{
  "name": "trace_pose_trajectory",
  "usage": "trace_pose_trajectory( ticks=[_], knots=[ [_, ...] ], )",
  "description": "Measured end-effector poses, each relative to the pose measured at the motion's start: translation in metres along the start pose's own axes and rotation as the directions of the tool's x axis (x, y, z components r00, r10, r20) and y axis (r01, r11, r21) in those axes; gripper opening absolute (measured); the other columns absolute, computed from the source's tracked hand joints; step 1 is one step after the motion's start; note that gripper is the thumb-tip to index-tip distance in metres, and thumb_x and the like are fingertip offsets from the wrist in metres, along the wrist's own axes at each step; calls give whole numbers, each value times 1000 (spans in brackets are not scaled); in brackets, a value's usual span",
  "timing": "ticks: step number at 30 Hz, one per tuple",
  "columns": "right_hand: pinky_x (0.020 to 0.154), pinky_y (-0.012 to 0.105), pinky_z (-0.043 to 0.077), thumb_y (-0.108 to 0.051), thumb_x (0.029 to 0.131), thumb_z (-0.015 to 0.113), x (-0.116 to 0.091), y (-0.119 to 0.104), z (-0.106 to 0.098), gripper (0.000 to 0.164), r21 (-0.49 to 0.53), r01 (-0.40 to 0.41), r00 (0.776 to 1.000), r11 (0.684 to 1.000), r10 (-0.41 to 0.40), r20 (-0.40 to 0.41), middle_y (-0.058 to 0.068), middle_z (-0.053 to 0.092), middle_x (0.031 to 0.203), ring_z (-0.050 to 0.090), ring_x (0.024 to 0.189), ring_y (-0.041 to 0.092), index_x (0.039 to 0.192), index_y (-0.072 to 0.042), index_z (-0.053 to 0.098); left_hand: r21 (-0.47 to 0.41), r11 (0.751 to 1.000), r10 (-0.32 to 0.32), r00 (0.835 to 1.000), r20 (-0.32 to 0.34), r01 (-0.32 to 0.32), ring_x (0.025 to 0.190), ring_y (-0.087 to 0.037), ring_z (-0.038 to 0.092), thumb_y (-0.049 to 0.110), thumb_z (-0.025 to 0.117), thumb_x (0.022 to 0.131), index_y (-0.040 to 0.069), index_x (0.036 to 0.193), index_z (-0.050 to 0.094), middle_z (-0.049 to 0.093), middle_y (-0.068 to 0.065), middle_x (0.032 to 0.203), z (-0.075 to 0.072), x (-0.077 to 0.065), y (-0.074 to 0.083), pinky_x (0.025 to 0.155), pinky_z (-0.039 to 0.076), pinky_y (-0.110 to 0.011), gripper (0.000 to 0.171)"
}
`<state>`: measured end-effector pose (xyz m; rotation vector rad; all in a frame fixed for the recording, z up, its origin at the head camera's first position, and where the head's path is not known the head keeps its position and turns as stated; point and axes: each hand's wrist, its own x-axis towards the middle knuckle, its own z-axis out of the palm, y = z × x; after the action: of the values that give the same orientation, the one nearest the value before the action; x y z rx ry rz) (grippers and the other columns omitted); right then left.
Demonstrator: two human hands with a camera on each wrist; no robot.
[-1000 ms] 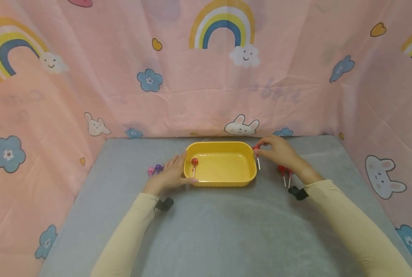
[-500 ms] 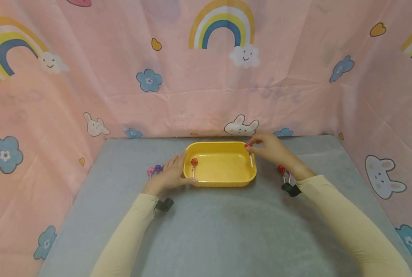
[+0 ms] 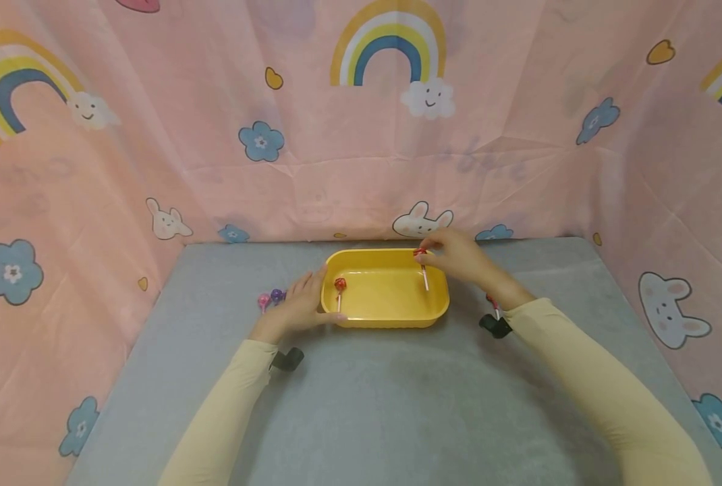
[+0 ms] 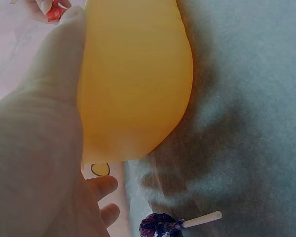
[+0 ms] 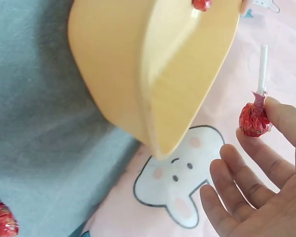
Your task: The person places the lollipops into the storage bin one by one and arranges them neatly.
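Gray tabletop [image 3: 385, 405]: straight-fingered left hand [image 3: 297, 307] touches bin [image 3: 391, 323]; right hand [image 3: 458, 258] pinches red lollipop [image 5: 255, 120] above.

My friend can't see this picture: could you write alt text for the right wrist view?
A right hand pinches a wrapped red lollipop, white stick pointing up, near a yellow tub. Another red lollipop shows inside the tub; part of a third lies on the grey table at lower left.

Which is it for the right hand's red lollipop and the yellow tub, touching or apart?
Apart. The right wrist view shows pink backdrop plainly visible between the held red lollipop and the yellow tub.
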<state>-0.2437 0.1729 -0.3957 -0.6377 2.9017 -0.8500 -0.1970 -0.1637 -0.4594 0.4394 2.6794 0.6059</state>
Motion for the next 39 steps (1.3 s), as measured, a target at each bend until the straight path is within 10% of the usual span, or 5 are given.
trace_pose_trajectory(
  ticks=[26,39],
  knots=[
    [74,32,52,-32,91,71,25,-39,10,19,24,-39,999,999,39,21,4,75,98,62,84,21,93,-14,69,-12,1000,12,1000,-7,-12,156,-38,4,70,68,78,15,160,-5,7,-12,169,1,1,0,126,5,-59,123],
    [84,37,54,-31,90,73,41,-54,33,22,24,-52,997,998,50,52,6,73,100,62,91,22,99,-11,74,-9,1000,10,1000,0,-10,155,-39,5,71,67,79,15,160,-6,7,-12,169,1,2,0,125,8,-60,122]
  ],
)
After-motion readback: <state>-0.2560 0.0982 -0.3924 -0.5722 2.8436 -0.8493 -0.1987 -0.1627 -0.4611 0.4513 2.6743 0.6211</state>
